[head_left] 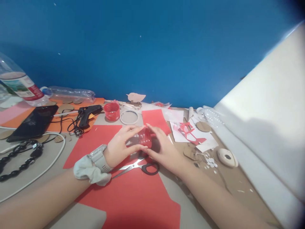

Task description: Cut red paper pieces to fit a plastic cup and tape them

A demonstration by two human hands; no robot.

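Observation:
My left hand (124, 143) and my right hand (164, 148) are both closed round a small piece of clear plastic bottle (145, 138) with a red part on its right side. Fingers and thumbs of both hands meet above and below it. Whether the red is paper or the plastic itself I cannot tell. Just under the hands lie scissors (137, 166) with black handles, spread partly apart on red paper (140, 194). Behind the hands stand a red-wrapped round cup (111, 111) and a pale ring (129, 117).
At the left are a glue gun (88, 115), a black phone (35, 122), a bead string (17, 165), a white cable (62, 143) and a large plastic bottle (21, 82). Paper scraps (190, 132) and a white device (227, 157) lie at the right, beside a white wall. A blue wall rises behind.

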